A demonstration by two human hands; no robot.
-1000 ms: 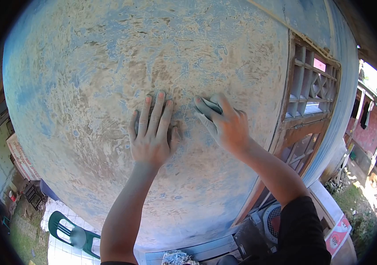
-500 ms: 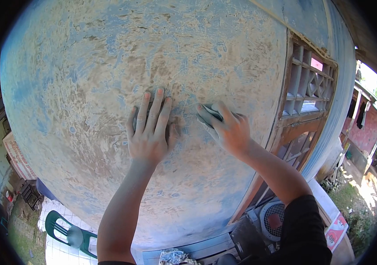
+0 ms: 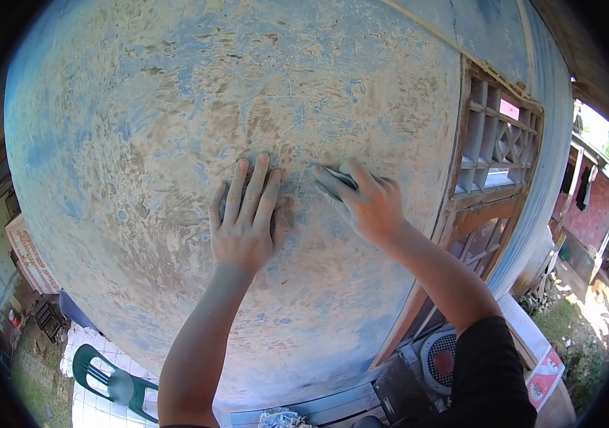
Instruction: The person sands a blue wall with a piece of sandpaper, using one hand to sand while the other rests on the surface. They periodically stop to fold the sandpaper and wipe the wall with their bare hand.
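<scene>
A wall with worn, scuffed blue paint over a tan layer fills most of the head view. My left hand lies flat against it with fingers spread, holding nothing. Just to the right, my right hand presses a small folded grey sheet, likely sandpaper, against the wall, fingers curled over it. The two hands are a short gap apart at the same height.
A brown wooden window frame with a lattice stands at the right of the wall. Below are a green plastic chair, a fan and a ledge. Neighbouring buildings and grass lie at the far right.
My right hand with the grey sheet slid down and slightly right, then back up a little. My left hand stays flat on the wall, barely shifted.
</scene>
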